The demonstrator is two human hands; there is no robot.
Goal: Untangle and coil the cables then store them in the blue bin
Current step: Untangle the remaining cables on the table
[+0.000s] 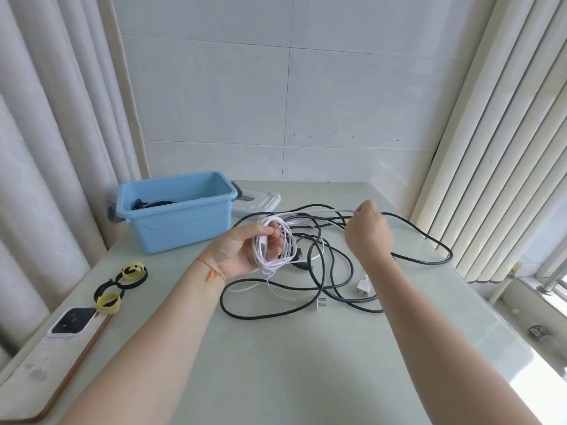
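The left hand (245, 251) grips the white coil (276, 246), palm up; the free white strand (316, 212) runs from it rightward and slightly away to the right hand (368, 231), fist pinching it, knuckles up; the bin (184, 222) lies just left of the coil, nearer the left hand

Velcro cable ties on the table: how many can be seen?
3, grouped left of the left hand: one yellow-and-black tie farthest, one black tie in the middle, one yellow tie nearest, beside the phone.
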